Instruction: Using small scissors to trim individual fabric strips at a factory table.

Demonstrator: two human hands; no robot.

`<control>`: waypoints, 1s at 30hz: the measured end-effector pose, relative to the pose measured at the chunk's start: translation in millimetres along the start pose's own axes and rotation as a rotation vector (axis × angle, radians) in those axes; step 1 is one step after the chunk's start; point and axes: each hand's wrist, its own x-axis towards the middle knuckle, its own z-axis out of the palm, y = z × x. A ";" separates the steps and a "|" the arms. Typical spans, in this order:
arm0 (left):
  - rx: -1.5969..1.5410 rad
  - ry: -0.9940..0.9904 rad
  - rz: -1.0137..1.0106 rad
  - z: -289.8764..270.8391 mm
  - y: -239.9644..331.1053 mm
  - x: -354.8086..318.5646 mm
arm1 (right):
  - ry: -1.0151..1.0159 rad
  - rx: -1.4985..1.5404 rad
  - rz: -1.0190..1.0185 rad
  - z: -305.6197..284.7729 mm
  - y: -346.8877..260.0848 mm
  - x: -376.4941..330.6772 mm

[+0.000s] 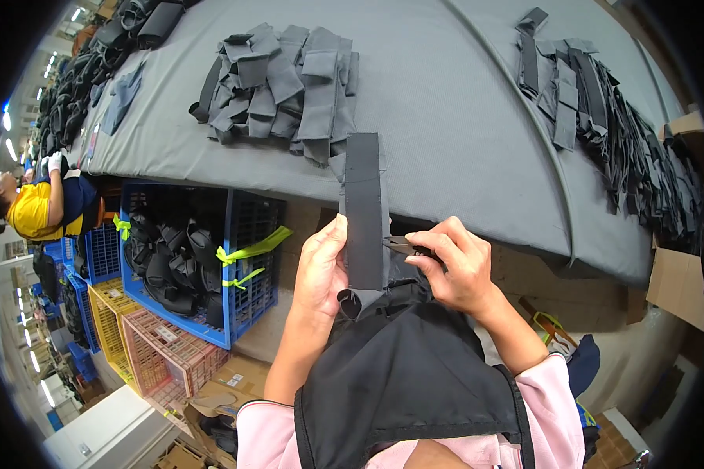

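My left hand is closed on a long dark grey fabric strip, its fingers mostly behind the left edge. The strip stands lengthwise in front of me, with its far end over the table edge and its near end curled. In my right hand is a small pair of thread snips, pinched between thumb and fingers. The blades point left and reach the strip's right edge; whether they touch it I cannot tell. Just beyond the strip lies a heap of similar grey fabric pieces on the grey-covered table.
More dark strips are heaped at the table's right. To the left stands a blue crate of black padded pieces, near yellow and pink crates. A person in yellow works farther left. Cardboard stands at right.
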 end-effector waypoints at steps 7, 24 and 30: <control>0.016 0.001 -0.054 -5.0 0.2 -2.2 | -0.021 -0.098 -0.112 -3.3 -3.4 1.6; 0.041 -0.014 -0.071 -12.4 -5.6 -3.2 | -0.154 0.132 0.171 -2.3 -8.3 -7.7; -0.198 0.117 -0.150 2.5 -0.6 -4.0 | 0.013 0.491 0.324 -0.3 -19.0 -2.5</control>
